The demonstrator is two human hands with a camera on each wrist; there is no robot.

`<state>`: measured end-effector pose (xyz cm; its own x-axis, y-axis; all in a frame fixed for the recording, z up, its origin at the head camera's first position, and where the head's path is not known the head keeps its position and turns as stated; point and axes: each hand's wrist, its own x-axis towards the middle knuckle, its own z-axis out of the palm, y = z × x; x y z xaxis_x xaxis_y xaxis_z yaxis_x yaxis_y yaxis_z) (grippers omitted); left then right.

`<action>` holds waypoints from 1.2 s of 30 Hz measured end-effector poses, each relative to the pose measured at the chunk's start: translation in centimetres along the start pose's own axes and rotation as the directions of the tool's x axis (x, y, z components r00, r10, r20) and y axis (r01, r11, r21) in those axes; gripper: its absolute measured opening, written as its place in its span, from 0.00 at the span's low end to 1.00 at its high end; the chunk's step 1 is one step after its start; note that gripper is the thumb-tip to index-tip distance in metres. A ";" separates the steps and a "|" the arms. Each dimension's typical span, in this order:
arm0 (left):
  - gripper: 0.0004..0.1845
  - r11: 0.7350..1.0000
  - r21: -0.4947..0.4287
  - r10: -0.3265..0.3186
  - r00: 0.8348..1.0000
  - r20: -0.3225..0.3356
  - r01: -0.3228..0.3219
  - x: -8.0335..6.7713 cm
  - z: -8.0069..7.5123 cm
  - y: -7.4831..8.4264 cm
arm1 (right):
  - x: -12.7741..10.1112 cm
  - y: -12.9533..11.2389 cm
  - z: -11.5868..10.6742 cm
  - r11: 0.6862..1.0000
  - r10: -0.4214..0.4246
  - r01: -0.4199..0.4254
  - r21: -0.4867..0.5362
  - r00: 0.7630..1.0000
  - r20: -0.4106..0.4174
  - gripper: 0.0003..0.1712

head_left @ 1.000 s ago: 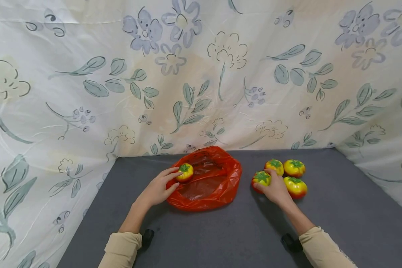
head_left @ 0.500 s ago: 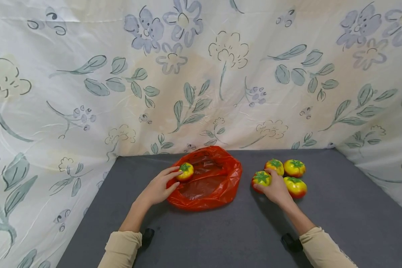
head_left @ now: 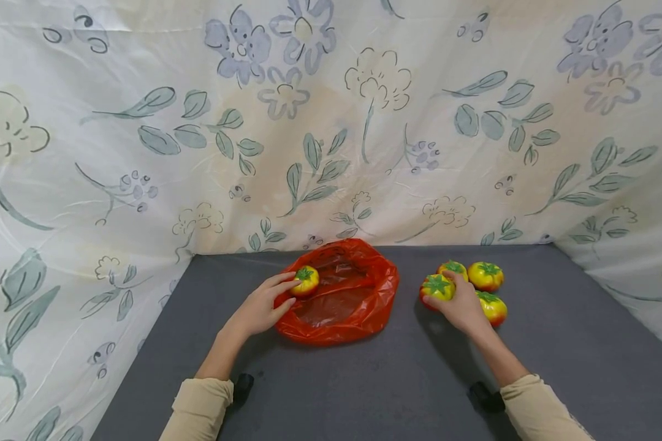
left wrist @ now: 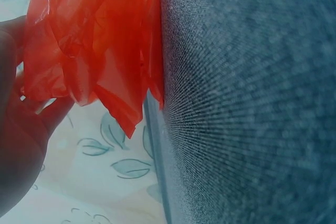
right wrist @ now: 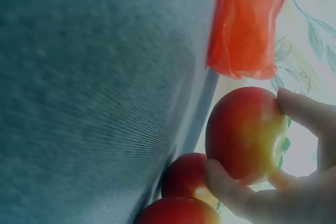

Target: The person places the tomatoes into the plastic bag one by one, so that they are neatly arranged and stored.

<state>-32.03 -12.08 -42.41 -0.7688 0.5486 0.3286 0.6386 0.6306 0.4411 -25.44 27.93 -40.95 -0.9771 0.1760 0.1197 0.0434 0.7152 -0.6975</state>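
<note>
The right hand — grip clamped on a tomato — sits to the right of the red bag, well apart; the left hand pinches another tomato at the bag's left rim on the bench.

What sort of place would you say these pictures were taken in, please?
Probably a makeshift recording booth, not a kitchen: a floral cloth backdrop walls in a grey felt-covered table, with only toy-like tomatoes and a red plastic bag.
</note>
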 end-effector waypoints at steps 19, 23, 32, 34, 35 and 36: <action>0.24 1.000 -0.004 -0.009 1.000 -0.005 0.009 0.0 0.0 0.1 | 0.7 -1.6 -1.6 0.991 0.016 -0.012 0.130 0.999 -0.029 0.46; 0.24 1.000 -0.008 -0.008 1.000 -0.007 0.008 0.0 -0.1 0.1 | 0.8 -1.8 -1.7 0.990 0.000 0.005 0.142 0.999 -0.034 0.47; 0.24 1.000 -0.011 -0.012 1.000 -0.002 0.012 0.0 -0.1 0.1 | 1.1 -2.8 -1.8 0.978 -0.022 0.027 0.206 0.999 -0.024 0.49; 0.24 1.000 -0.011 -0.013 1.000 -0.002 0.013 -0.1 -0.1 0.1 | 1.2 -3.0 -1.9 0.974 -0.023 0.025 0.226 1.000 -0.011 0.50; 0.24 1.000 -0.011 -0.014 1.000 -0.002 0.014 -0.1 -0.1 0.2 | 1.2 -3.1 -1.9 0.972 -0.023 0.024 0.233 1.000 -0.005 0.50; 0.24 1.000 -0.013 -0.015 1.000 -0.002 0.015 -0.1 -0.1 0.2 | 1.3 -3.2 -1.9 0.970 -0.025 0.024 0.241 1.000 0.000 0.50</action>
<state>-31.86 -12.07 -42.25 -0.7782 0.5383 0.3234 0.6266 0.6315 0.4567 -26.42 27.14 -37.21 -0.9779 0.1580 0.1368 -0.0317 0.5349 -0.8443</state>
